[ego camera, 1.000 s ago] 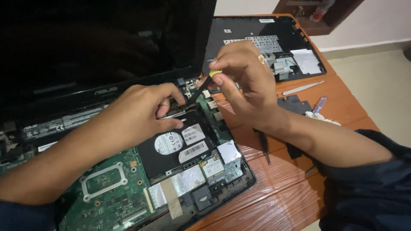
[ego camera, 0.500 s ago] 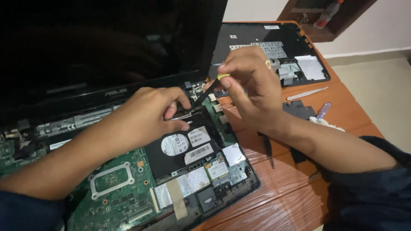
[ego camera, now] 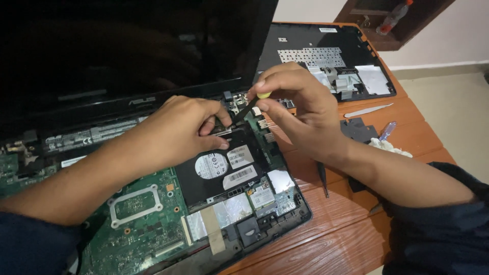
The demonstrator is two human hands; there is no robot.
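An opened laptop (ego camera: pixel 153 224) lies on a wooden table (ego camera: pixel 356 229), its green circuit board (ego camera: pixel 137 219) bare and its dark screen (ego camera: pixel 127 46) tilted up. My right hand (ego camera: pixel 300 109) holds a small screwdriver (ego camera: pixel 249 107) with a yellow cap, its tip down at the top edge of the black hard drive (ego camera: pixel 219 168). My left hand (ego camera: pixel 178 132) rests on the drive's upper left corner, fingers pinching at its metal bracket next to the screwdriver tip. The spot where the tip touches is hidden by my fingers.
The removed keyboard cover (ego camera: pixel 326 61) lies upside down at the back right. A pale pry tool (ego camera: pixel 368 110), a black plastic part (ego camera: pixel 359 130), a blue-handled tool (ego camera: pixel 387 130), a white cloth (ego camera: pixel 389 147) and a dark screwdriver (ego camera: pixel 322 178) lie on the table to the right.
Both hands stay at the drive's top edge. The view has shifted slightly. The screwdriver's angle has changed a little between my fingers.
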